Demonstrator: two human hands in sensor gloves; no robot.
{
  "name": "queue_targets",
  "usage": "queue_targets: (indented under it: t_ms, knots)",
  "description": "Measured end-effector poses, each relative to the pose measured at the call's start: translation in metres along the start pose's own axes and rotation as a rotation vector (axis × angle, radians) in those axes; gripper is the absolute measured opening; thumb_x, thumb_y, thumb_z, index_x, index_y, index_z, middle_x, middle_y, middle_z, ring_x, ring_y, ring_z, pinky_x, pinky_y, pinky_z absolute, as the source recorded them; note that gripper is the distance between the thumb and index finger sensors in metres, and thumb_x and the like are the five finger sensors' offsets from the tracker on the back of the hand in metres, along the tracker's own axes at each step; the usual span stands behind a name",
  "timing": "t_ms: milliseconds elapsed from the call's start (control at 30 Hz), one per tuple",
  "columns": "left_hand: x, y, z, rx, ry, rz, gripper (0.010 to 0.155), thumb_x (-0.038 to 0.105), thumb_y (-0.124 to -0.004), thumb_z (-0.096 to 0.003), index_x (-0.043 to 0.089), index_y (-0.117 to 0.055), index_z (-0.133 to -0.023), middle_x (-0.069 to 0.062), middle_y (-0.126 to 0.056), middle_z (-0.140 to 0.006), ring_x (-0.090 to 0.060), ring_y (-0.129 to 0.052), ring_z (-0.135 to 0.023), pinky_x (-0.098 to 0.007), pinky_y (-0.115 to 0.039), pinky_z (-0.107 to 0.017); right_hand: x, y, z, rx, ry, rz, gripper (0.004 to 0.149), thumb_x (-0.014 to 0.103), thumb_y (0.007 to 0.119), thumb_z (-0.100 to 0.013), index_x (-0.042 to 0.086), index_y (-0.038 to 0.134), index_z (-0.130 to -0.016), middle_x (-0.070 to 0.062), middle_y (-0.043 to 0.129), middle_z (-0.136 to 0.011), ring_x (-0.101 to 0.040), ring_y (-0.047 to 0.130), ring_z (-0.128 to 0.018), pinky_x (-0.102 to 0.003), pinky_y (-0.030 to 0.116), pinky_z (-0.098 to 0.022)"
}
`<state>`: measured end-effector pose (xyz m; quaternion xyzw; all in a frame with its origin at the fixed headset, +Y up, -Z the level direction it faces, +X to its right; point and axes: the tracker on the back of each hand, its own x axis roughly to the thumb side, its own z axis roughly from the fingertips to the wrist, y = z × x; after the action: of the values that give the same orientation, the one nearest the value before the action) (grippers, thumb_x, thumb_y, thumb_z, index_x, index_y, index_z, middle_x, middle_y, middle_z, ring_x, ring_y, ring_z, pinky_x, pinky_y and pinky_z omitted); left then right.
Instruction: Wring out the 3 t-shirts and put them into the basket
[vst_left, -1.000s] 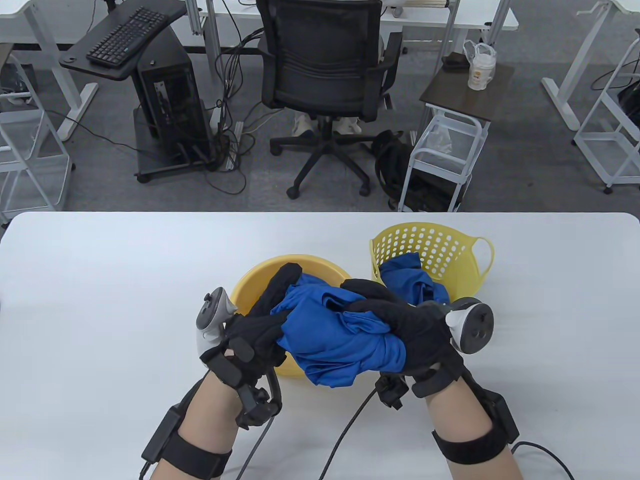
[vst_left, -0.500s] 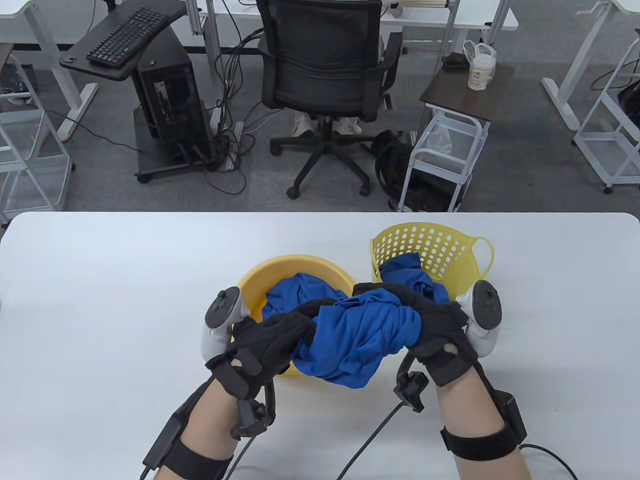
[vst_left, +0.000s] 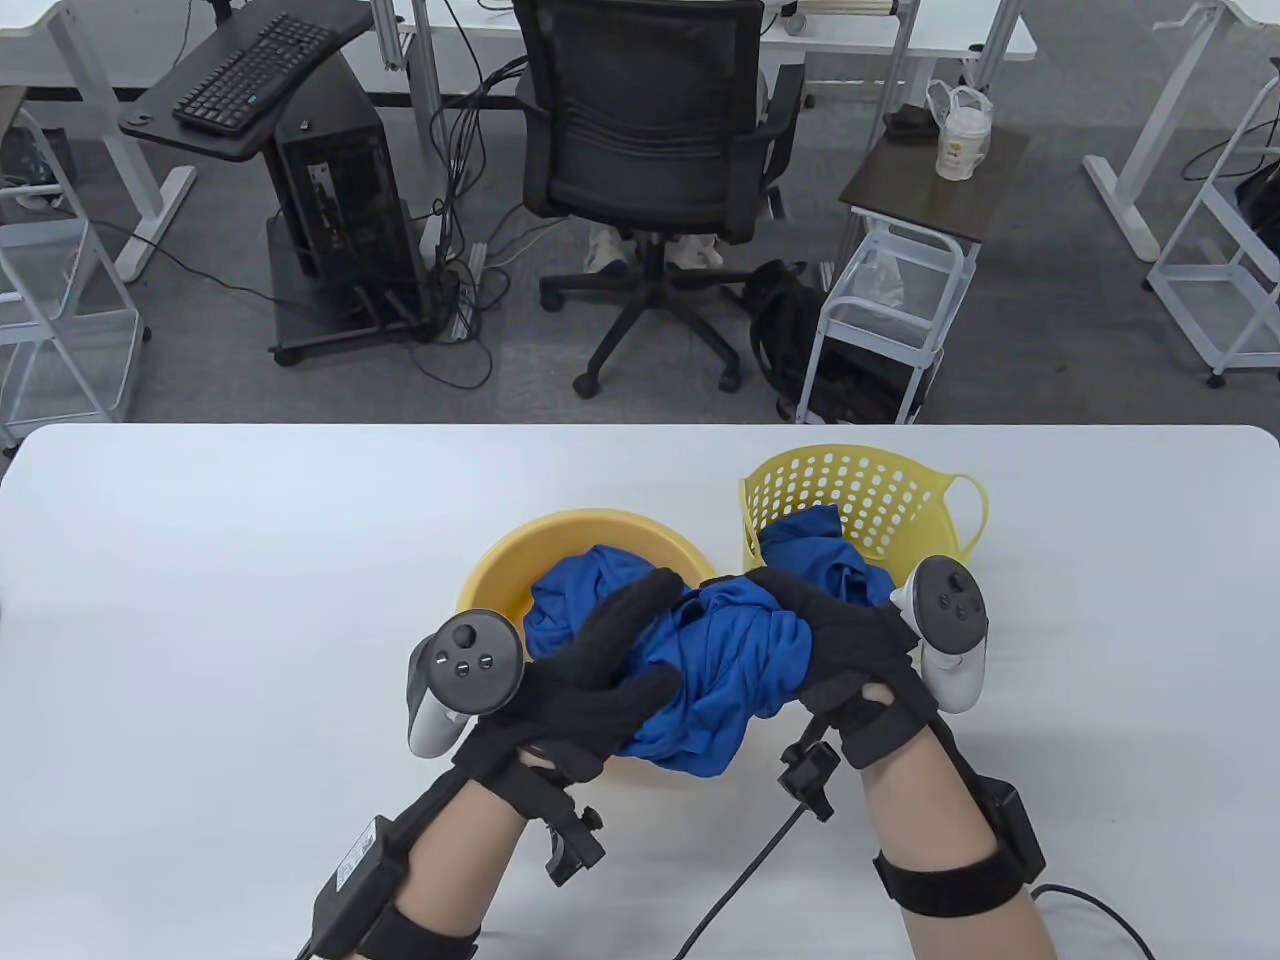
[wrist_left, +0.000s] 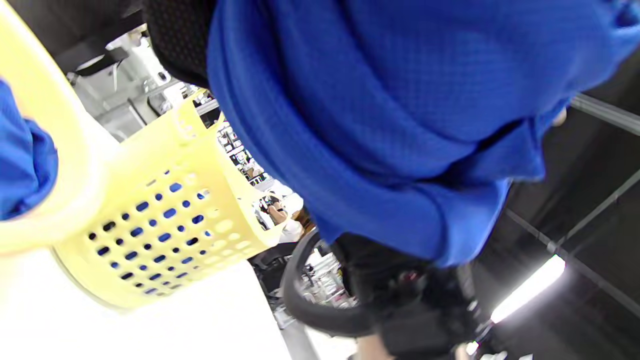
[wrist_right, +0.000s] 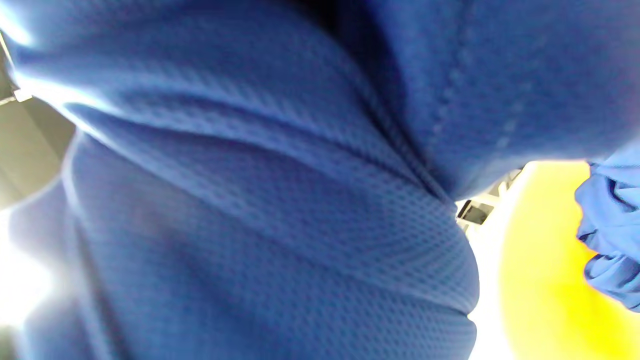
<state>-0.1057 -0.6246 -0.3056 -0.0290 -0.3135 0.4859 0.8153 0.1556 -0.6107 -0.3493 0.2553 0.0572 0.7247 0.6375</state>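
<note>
A twisted blue t-shirt hangs between both hands above the front of the yellow basin. My left hand holds its left end, fingers laid over the top and thumb underneath. The right hand grips the right end with curled fingers. A second blue t-shirt lies in the basin. A third blue t-shirt sits in the yellow perforated basket. The held t-shirt covers much of the left wrist view, beside the basket. Its cloth nearly fills the right wrist view.
Basin and basket stand side by side at the middle of the white table, the basket to the right. Cables run from the gloves across the table's front. Beyond the far edge are an office chair and a small cart.
My left hand has rolled over, its tracker now facing up, and its fingers have stretched over the shirt. The shirt is wound tighter and shorter. The right hand shifted slightly left.
</note>
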Motion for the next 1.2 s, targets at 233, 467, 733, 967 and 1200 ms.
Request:
queue_targets:
  t_ms: [233,467,733,967,1200]
  knots:
    - [0.017,-0.016,-0.003,-0.117,0.009,-0.195,0.123,0.083,-0.093,-0.0346,0.039,-0.013,-0.117,-0.023,-0.035,-0.126,-0.042,-0.077,-0.096,-0.055,-0.073,-0.067,0.001,-0.005,0.003,-0.076,0.073,0.024,0.043,0.030,0.091,-0.058,0.000,0.082,-0.086,-0.039,0.081,-0.087,-0.050,0.095,-0.029,-0.032,0.090,-0.012]
    - [0.031,-0.033,0.000,0.091,0.085,-0.583,0.115,0.064,-0.097,-0.0445,0.029,-0.013,-0.114,-0.015,-0.060,-0.118,-0.034,-0.088,-0.086,-0.051,-0.081,-0.060,0.002,0.003,0.006,-0.168,0.140,0.108,0.045,0.033,0.091,-0.058,0.001,0.079,-0.087,-0.035,0.084,-0.079,-0.045,0.096,-0.025,-0.026,0.090,-0.008]
    - [0.006,0.018,0.006,0.195,0.131,-0.233,0.090,0.059,-0.094,-0.0506,0.044,-0.033,-0.115,-0.014,-0.074,-0.108,-0.030,-0.097,-0.070,-0.045,-0.088,-0.048,-0.002,0.014,0.003,-0.115,-0.031,-0.319,0.076,0.033,0.086,-0.060,-0.006,0.046,-0.112,-0.046,0.050,-0.106,-0.063,0.088,-0.052,-0.047,0.090,-0.037]
    - [-0.021,0.051,0.019,0.159,0.146,0.437,0.082,0.059,-0.089,-0.0564,0.044,-0.034,-0.116,-0.018,-0.073,-0.107,-0.029,-0.097,-0.066,-0.043,-0.089,-0.045,0.038,0.045,0.012,-0.040,-0.502,0.067,0.057,0.012,0.080,-0.060,0.018,0.058,-0.113,-0.031,0.038,-0.119,-0.073,0.064,-0.085,-0.075,0.065,-0.056]
    - [-0.023,0.038,0.014,-0.148,0.135,0.730,0.078,0.062,-0.083,-0.0619,0.046,-0.031,-0.118,-0.020,-0.072,-0.106,-0.028,-0.098,-0.064,-0.041,-0.089,-0.042,0.042,0.082,0.022,-0.092,-0.655,1.109,0.106,0.035,0.098,-0.050,0.034,0.008,-0.106,-0.012,-0.001,-0.117,-0.059,0.014,-0.106,-0.081,0.027,-0.069]
